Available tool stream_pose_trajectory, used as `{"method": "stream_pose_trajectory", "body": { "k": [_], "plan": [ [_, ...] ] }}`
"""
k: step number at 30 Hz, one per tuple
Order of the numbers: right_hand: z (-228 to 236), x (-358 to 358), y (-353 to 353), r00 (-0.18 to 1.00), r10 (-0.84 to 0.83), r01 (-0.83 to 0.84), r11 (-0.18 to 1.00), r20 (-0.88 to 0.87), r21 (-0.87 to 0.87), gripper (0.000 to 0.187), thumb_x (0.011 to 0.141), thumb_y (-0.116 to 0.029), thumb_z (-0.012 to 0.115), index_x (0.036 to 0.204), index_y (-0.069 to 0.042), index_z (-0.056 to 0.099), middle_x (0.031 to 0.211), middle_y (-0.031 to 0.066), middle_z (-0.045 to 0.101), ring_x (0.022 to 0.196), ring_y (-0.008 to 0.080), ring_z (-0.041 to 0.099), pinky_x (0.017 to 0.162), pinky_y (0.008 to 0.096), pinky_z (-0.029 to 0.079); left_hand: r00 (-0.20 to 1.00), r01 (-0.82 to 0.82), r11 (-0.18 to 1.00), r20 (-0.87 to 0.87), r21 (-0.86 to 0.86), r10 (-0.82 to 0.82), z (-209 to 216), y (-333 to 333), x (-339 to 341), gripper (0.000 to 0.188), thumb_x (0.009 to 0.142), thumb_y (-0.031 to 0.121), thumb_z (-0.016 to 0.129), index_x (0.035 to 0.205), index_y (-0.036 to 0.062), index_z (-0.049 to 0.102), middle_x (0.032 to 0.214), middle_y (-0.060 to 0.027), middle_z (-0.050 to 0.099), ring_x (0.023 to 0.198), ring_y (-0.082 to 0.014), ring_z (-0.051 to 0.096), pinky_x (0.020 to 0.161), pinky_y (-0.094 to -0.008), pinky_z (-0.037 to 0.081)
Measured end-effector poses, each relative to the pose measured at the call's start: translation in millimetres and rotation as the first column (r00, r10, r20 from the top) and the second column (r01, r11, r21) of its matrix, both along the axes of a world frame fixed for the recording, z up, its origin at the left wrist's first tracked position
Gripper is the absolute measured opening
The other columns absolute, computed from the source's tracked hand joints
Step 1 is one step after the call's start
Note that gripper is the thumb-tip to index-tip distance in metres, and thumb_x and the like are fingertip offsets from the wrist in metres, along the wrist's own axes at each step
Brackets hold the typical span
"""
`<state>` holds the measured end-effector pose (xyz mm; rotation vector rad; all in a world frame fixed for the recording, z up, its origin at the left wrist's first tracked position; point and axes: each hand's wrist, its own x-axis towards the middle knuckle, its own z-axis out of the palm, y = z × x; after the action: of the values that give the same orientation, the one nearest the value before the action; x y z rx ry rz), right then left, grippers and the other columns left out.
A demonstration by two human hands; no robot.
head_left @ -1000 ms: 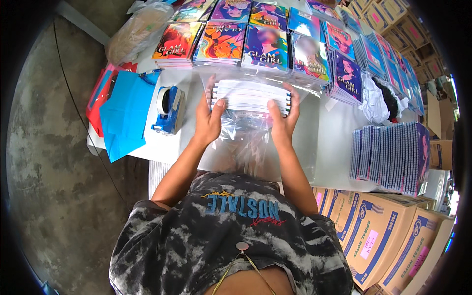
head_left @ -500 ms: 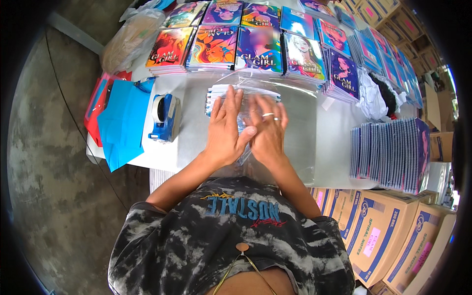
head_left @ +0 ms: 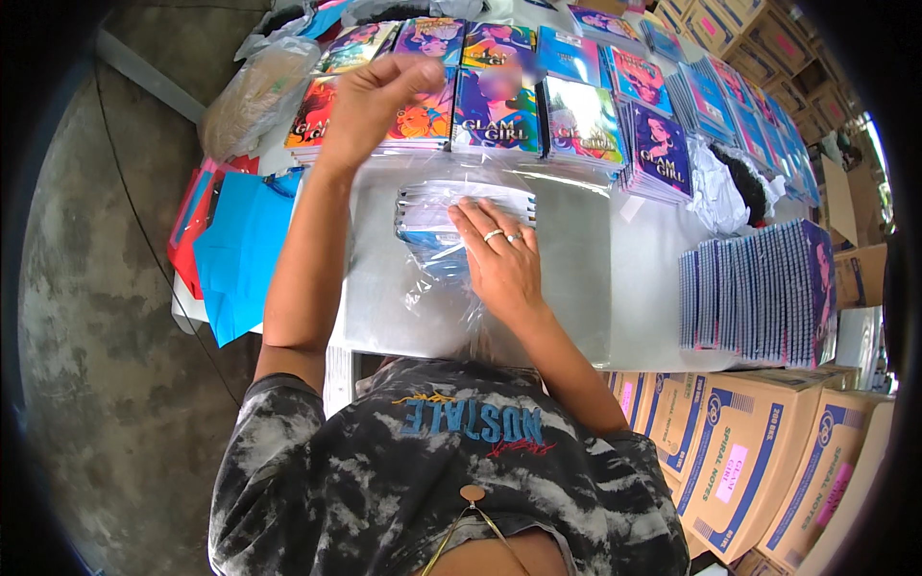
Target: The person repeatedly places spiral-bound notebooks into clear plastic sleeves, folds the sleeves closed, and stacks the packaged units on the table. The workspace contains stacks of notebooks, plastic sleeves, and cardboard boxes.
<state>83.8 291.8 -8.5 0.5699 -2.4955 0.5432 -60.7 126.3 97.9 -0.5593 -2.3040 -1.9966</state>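
Observation:
A bundle of spiral notebooks (head_left: 419,219) in clear plastic lies on the table before me, page edges showing. My right hand (head_left: 504,259) rests on its right part, fingers laid flat over the plastic. Loose clear film (head_left: 437,288) wrinkles toward my body. Raised to the left, my left hand (head_left: 375,110) has its thumb and fingers pinched together above the rows of notebooks. Whatever sits in that pinch, if anything, is too small to make out. The left forearm covers the spot where a blue tape dispenser stood earlier.
Stacked notebooks with colourful covers (head_left: 495,110) line the far side. A tall row of spiral notebooks (head_left: 754,293) stands at right, near crumpled white plastic (head_left: 715,187). Blue sheets (head_left: 240,250) overhang the left edge. Cardboard boxes (head_left: 740,461) are stacked lower right.
My left hand has left the bundle and risen up and to the left, closing into a pinch. The right hand stays on the bundle, slightly lower and further left.

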Motion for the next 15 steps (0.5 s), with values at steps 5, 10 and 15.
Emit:
{"method": "stream_pose_trajectory", "body": {
  "k": [5,10,15],
  "plan": [
    [-3,-2,-2,0.999,0.007,-0.007,1.0,-0.032,-0.025,0.038,0.08,-0.008,0.055,0.118,-0.012,0.056,0.123,0.0004,0.053,0.116,0.016,0.047,0.089,0.0327,0.035,0.972,0.208,0.809,0.024,-0.55,-0.234,-46,16,39,0.032,0.085,0.03,0.061,0.106,0.0057,0.065,0.094,-0.0153,0.066,0.07,-0.022,0.062,0.066,-0.0326,0.048],
    [-27,-13,-23,0.932,-0.142,-0.175,0.629,-0.333,-0.757,0.034,0.074,0.004,0.059,0.106,-0.009,0.059,0.113,0.0059,0.057,0.112,0.021,0.05,0.088,0.0377,0.04,0.799,-0.27,0.74,-0.572,-0.617,-0.185,-87,20,110,0.033,0.078,0.013,0.061,0.111,0.0099,0.062,0.109,-0.0103,0.062,0.102,-0.0241,0.059,0.09,-0.0393,0.042],
    [-20,-10,-1,0.975,-0.02,-0.077,0.903,-0.221,-0.422,0.016,0.07,0.004,0.064,0.082,-0.007,0.064,0.097,0.0047,0.063,0.097,0.0216,0.06,0.086,0.0362,0.043,0.808,-0.318,0.664,-0.56,-0.676,-0.183,-102,13,155,0.044,0.071,0.002,0.062,0.114,0.0104,0.06,0.117,-0.0056,0.06,0.118,-0.0199,0.05,0.106,-0.0454,0.026]
  ]
}}
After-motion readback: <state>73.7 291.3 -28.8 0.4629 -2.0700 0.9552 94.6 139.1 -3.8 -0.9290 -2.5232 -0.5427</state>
